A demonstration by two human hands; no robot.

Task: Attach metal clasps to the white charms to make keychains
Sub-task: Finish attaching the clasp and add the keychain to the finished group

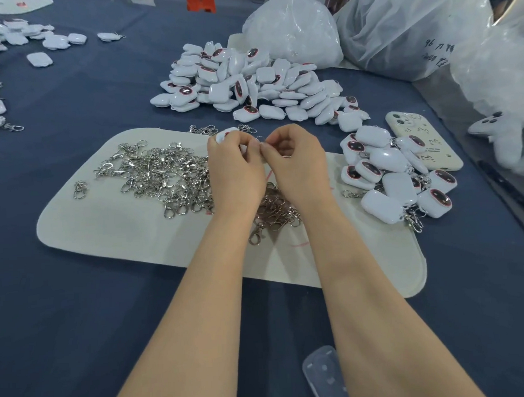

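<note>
My left hand [234, 166] holds a white charm [223, 136], whose top edge peeks out above my curled fingers. My right hand [292, 164] pinches a small metal clasp [260, 142] right beside the charm, fingertips of both hands meeting. A heap of loose metal clasps [162, 175] lies on the cream felt mat [107, 230], left of and under my hands. A large pile of bare white charms [251, 86] sits behind the mat. Charms with clasps attached [393, 179] are piled at the right.
A phone in a cream case [422, 139] lies right of the finished pile. Clear plastic bags [397, 30] stand at the back right. More charms [26, 37] are scattered at the far left on the blue cloth. A clear plastic piece [323, 374] lies near the front edge.
</note>
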